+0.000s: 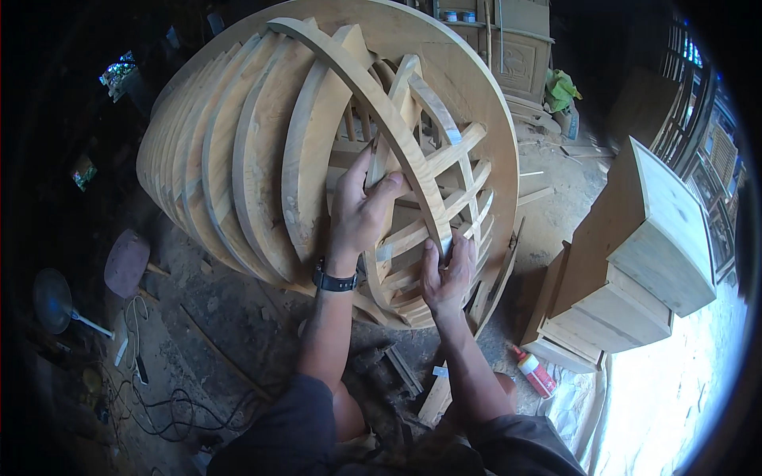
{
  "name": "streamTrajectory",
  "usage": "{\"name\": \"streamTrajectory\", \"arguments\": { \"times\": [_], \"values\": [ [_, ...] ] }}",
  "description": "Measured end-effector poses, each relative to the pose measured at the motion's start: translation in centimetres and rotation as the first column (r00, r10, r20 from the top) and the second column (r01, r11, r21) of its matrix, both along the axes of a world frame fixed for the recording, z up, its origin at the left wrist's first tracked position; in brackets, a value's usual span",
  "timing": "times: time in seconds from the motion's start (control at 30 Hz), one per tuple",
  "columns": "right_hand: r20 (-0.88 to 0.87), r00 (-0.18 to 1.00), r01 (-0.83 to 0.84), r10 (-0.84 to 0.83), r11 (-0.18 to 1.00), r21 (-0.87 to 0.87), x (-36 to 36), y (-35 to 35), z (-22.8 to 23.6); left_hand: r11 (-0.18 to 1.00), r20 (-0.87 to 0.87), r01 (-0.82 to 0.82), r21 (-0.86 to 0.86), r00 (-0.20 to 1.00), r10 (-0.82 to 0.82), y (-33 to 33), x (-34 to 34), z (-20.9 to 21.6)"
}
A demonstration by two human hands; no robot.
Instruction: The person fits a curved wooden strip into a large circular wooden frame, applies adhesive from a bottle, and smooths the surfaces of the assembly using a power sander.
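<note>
A large rounded wooden frame (296, 163) of curved ribs stands before me, joined to a broad round wooden panel (476, 79). Across its open lattice side lies a long curved wooden strip (394, 120), running from upper left to lower right. The lower end of this strip is between the thumb and fingers of my right hand (449, 275). My left hand (361, 208), with a dark watch on its wrist, is closed around a lattice rib just left of the strip. Its thumb is in front, close to the strip's edge; some fingertips are hidden behind the wood.
At right stands a pale wooden cabinet-like piece (611, 254), with a red-and-white bottle (536, 373) near its base. A clamp-like metal tool (389, 371) lies below the frame. Cables (178, 412), a purple stool (127, 263) and a round metal fan-like object (54, 301) are at left.
</note>
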State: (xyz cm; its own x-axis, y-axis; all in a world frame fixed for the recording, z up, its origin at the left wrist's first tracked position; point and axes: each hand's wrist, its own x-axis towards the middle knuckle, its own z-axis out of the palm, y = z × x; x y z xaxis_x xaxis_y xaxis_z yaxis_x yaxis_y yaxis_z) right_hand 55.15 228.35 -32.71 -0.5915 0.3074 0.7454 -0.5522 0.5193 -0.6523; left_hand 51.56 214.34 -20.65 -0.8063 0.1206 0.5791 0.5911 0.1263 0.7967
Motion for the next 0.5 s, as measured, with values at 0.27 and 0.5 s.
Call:
{"name": "streamTrajectory", "arguments": {
  "times": [0.27,0.5],
  "values": [
    [-0.038,0.995,0.089,-0.089,0.996,0.011,-0.1,-2.4,-1.2,0.981,-0.129,0.034,0.193,0.992,-0.009,-0.9,-0.5,-1.6],
    [-0.064,0.993,0.098,-0.096,0.995,0.032,-0.4,-1.8,-1.4,0.984,0.041,0.005,0.181,0.999,-0.013,-0.4,0.0,-0.7]
  ]
}}
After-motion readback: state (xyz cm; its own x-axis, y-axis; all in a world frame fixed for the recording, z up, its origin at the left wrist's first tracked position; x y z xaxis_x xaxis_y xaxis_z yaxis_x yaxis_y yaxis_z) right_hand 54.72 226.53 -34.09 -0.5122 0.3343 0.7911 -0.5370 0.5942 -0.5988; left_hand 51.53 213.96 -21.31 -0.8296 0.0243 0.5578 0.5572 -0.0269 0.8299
